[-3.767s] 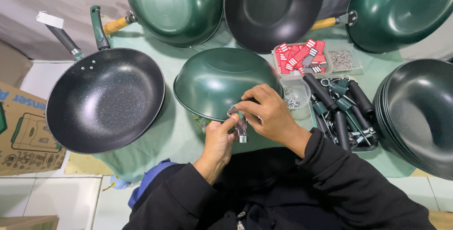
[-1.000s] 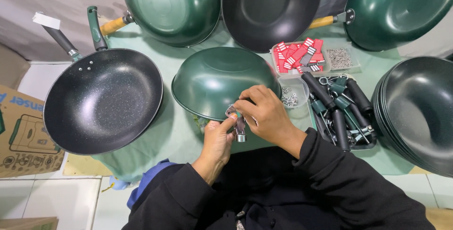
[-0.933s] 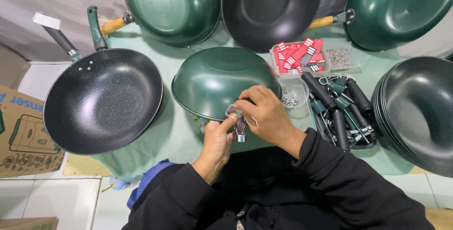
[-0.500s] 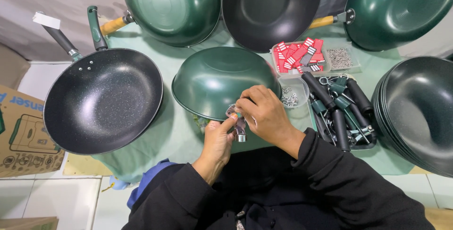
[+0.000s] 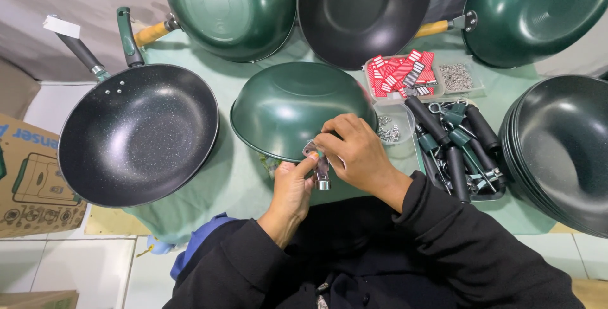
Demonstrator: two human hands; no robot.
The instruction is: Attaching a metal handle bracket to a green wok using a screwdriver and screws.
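Observation:
A green wok [image 5: 291, 109] lies upside down on the green cloth in front of me. Both hands meet at its near rim. My left hand [image 5: 292, 188] comes up from below and pinches a small metal handle bracket [image 5: 320, 168] against the rim. My right hand [image 5: 354, 154] closes over the same bracket from the right, fingertips on its upper end. The part of the bracket under my fingers is hidden.
A black speckled pan [image 5: 136, 133] with handle sits left. Green and black woks [image 5: 231, 8] lean at the back. Trays hold red tags [image 5: 399, 71], screws [image 5: 389, 130] and dark handles [image 5: 459, 147]. A stack of black woks [image 5: 560, 150] stands right; a cardboard box [image 5: 28, 179] far left.
Both hands stay at the wok's near rim on the bracket; only small finger shifts show.

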